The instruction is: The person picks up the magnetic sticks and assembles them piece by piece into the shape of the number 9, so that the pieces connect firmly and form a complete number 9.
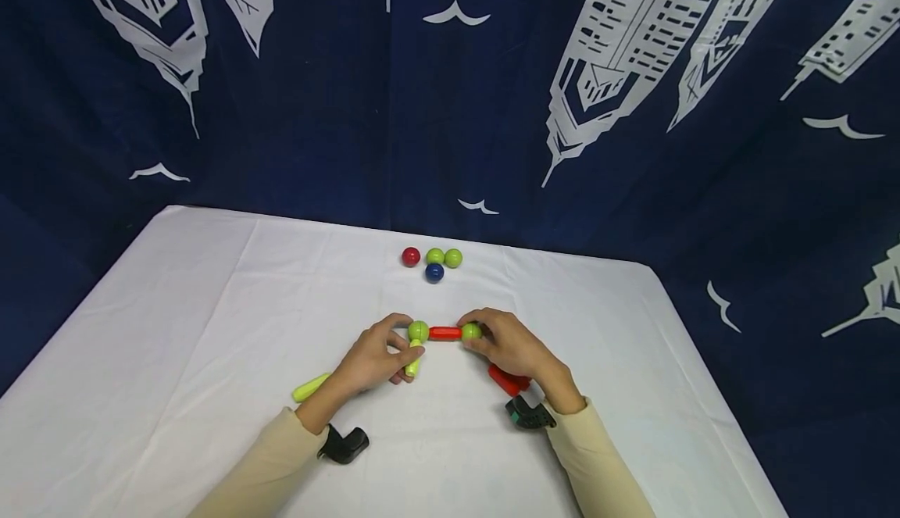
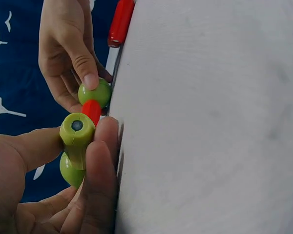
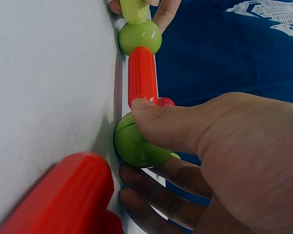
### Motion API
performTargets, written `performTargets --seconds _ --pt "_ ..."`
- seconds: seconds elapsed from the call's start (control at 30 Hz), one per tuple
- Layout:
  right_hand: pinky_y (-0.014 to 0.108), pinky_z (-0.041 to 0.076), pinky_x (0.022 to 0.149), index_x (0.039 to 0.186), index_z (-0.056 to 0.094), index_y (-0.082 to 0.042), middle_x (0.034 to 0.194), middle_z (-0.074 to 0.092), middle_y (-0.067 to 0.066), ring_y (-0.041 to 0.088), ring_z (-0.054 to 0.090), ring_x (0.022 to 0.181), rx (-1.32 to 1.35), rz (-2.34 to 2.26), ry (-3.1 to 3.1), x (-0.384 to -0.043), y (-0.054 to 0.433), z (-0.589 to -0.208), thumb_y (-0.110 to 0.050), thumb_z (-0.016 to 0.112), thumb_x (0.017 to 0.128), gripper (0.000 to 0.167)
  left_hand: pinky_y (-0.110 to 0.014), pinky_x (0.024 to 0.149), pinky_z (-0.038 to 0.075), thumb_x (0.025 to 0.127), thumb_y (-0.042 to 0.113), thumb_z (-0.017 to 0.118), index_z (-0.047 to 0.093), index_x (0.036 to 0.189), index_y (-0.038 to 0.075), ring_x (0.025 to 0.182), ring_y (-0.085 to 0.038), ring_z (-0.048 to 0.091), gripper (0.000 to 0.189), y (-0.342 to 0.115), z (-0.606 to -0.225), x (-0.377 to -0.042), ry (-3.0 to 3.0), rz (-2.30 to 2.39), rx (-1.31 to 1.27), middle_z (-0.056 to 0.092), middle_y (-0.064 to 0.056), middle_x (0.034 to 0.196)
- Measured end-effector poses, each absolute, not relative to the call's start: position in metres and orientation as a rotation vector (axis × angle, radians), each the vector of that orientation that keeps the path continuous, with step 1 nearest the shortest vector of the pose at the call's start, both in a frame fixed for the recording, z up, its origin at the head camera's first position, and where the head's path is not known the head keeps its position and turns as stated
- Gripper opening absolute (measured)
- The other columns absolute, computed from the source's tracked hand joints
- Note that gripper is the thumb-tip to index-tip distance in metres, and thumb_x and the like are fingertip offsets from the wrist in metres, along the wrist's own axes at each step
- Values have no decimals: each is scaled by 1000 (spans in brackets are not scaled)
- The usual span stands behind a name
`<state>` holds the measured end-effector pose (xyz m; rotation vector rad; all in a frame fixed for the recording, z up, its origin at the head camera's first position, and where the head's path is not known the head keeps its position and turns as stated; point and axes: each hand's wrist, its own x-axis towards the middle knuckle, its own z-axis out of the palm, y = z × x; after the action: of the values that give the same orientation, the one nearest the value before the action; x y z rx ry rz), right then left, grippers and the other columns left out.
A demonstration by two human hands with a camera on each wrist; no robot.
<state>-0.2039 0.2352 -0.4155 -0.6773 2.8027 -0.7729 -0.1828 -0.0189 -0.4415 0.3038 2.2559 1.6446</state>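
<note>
A red stick (image 1: 445, 334) joins two green balls, with the left ball (image 1: 418, 331) at one end and the right ball (image 1: 471, 332) at the other. My left hand (image 1: 373, 358) pinches a yellow-green stick (image 1: 412, 362) whose far end meets the left ball. In the left wrist view, that stick's near end (image 2: 77, 125) shows a dark round inset. Thumb and fingers of my right hand (image 1: 513, 342) grip the right ball, the thumb tip also at the red stick's end in the right wrist view.
Behind the hands lie a red ball (image 1: 411, 257), a blue ball (image 1: 434, 273) and two green balls (image 1: 453, 258). Another yellow-green stick (image 1: 311, 387) rests beside my left forearm. Red sticks (image 1: 506, 380) lie under my right wrist. A dark patterned cloth (image 1: 316, 151) hangs behind the white table (image 1: 232, 330).
</note>
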Motion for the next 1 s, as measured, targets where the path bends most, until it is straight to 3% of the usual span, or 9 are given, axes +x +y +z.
performTargets --seconds 0.3,0.6,0.83,1.0 --pt "35 50 89 121 67 -12 115 68 1 14 57 94 -706 -775 2808 -202 237 -417 -14 70 95 27 -32 72 60 95 1 64 35 147 -2 79 -21 73 59 -28 -439 -185 1982 1680 300 63 -21 116" --pt "39 50 94 122 67 -11 117 68 3 15 59 100 -708 -755 2807 -205 235 -416 -15 69 95 27 -31 63 58 90 6 74 35 144 0 69 -17 72 66 -25 -444 -184 2056 1708 312 61 -19 110" --pt "39 51 92 121 67 -10 115 69 3 16 60 97 -736 -763 2810 -205 236 -416 -13 69 95 27 -31 65 59 88 5 76 36 143 -1 69 -16 71 69 -24 -444 -186 2038 1728 311 64 -17 105" --pt "41 50 99 126 66 -10 123 68 4 17 61 106 -739 -784 2796 -206 238 -416 -18 68 96 31 -30 66 59 87 5 77 38 144 -1 70 -16 71 69 -24 -443 -186 2026 1736 297 66 -15 103"
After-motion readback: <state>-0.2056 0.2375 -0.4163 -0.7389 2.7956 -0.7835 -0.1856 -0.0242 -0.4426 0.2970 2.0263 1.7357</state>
